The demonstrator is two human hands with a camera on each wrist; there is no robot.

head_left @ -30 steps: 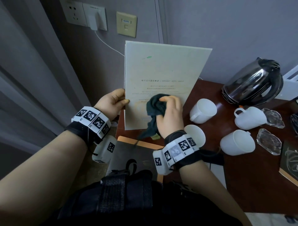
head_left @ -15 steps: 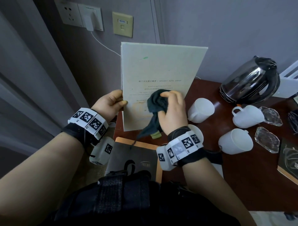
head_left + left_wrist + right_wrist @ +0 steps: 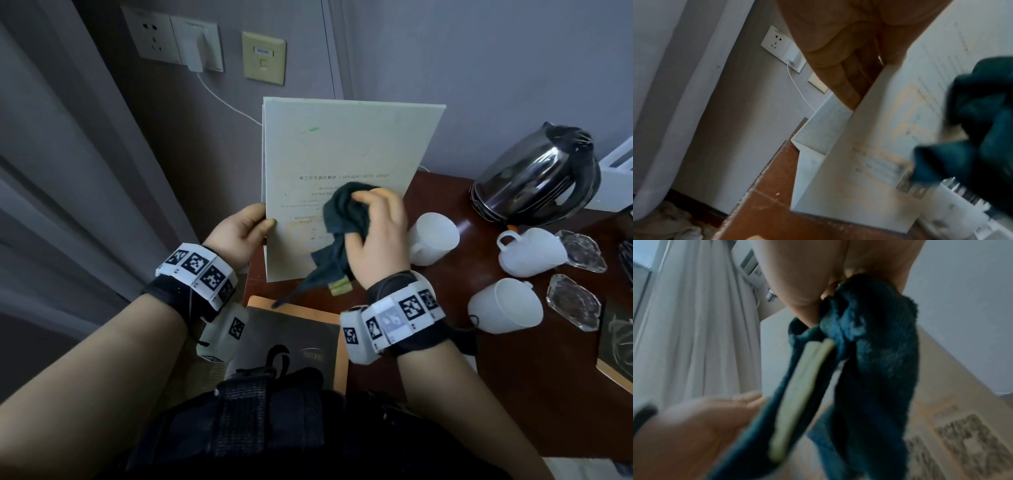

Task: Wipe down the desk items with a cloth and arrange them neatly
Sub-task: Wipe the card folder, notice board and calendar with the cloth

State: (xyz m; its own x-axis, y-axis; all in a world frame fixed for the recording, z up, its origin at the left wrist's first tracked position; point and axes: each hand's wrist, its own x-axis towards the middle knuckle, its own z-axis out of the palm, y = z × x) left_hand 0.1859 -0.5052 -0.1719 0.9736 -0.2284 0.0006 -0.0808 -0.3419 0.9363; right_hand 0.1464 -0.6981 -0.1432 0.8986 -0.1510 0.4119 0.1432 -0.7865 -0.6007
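Note:
A pale printed folder (image 3: 342, 164) stands upright over the left end of the brown desk (image 3: 513, 356). My left hand (image 3: 239, 233) pinches its left edge, thumb on the front. My right hand (image 3: 376, 233) grips a bunched dark teal cloth (image 3: 342, 219) and presses it against the folder's lower front, over the printed lines. A loose tail of cloth with a green label (image 3: 340, 286) hangs below the hand. In the left wrist view the folder (image 3: 890, 146) and cloth (image 3: 982, 121) fill the right side. In the right wrist view the cloth (image 3: 869, 369) hangs from my fingers.
White cups (image 3: 433, 238) (image 3: 529, 251) (image 3: 507, 305), glass coasters (image 3: 573, 301) and a steel kettle (image 3: 537, 178) sit on the desk's right. A dark pad with an orange border (image 3: 294, 342) lies at the near left. Wall sockets (image 3: 171, 41) and a curtain are on the left.
My right hand has slid the cloth up and a little right across the folder's front. My left hand keeps the same pinch on the edge.

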